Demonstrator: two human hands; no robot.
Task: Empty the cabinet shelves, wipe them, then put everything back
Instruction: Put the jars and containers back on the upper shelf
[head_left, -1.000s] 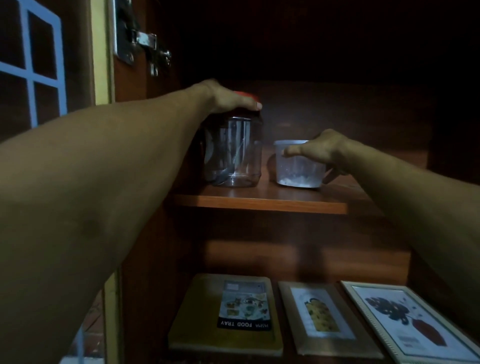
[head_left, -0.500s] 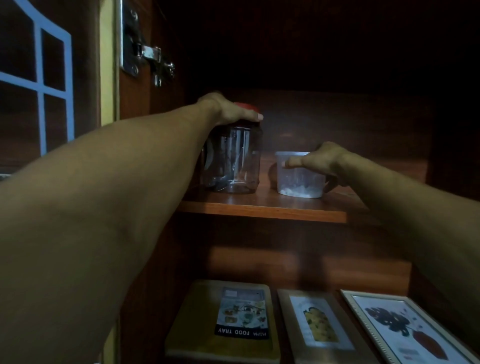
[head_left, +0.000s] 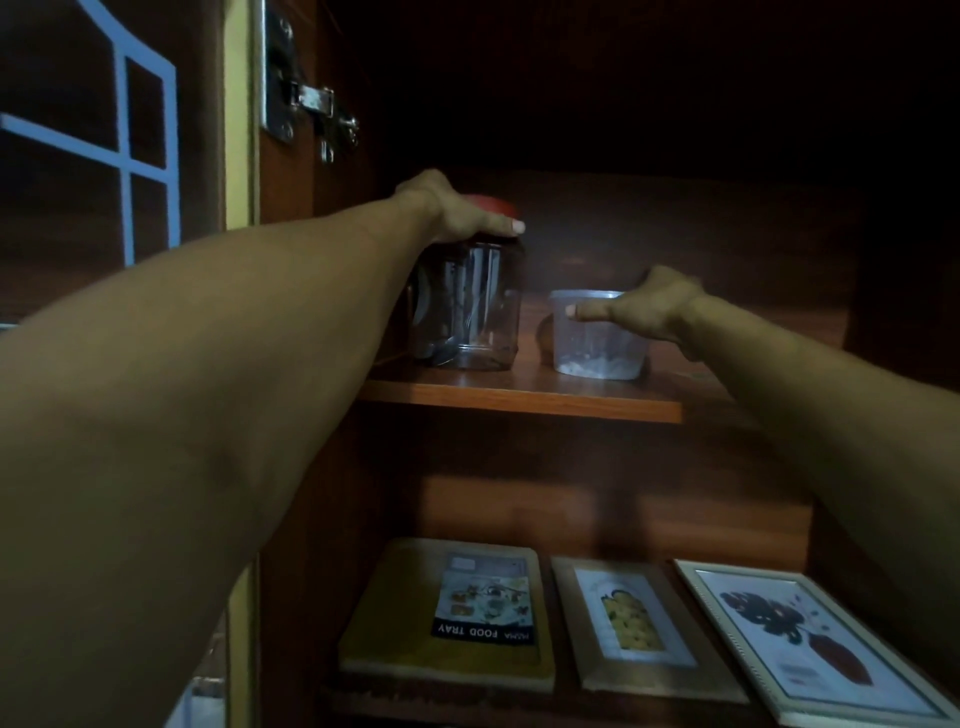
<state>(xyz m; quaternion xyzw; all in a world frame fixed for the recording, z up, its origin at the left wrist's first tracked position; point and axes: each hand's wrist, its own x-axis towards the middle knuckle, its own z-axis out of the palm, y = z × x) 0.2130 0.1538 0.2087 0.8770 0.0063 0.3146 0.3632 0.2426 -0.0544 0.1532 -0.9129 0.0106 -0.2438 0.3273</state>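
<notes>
A clear plastic jar (head_left: 470, 306) with a red lid stands at the left of the upper wooden shelf (head_left: 519, 397). My left hand (head_left: 457, 213) grips its lid from above, thumb along the lid's front edge. To the right stands a small translucent tub (head_left: 592, 345) with white bits at its bottom. My right hand (head_left: 644, 309) holds the tub at its rim, thumb across the front; the other fingers are hidden behind it.
The lower shelf holds a yellow food tray pack (head_left: 452, 613), a small framed picture (head_left: 634, 623) and a larger white-framed picture (head_left: 800, 644). The open cabinet door (head_left: 119, 156) with blue lines and a metal hinge (head_left: 311, 104) is at the left. The cabinet's inside is dark.
Both hands stay on the jar and the tub. The view has tilted up a little, so the shelves sit lower in the frame.
</notes>
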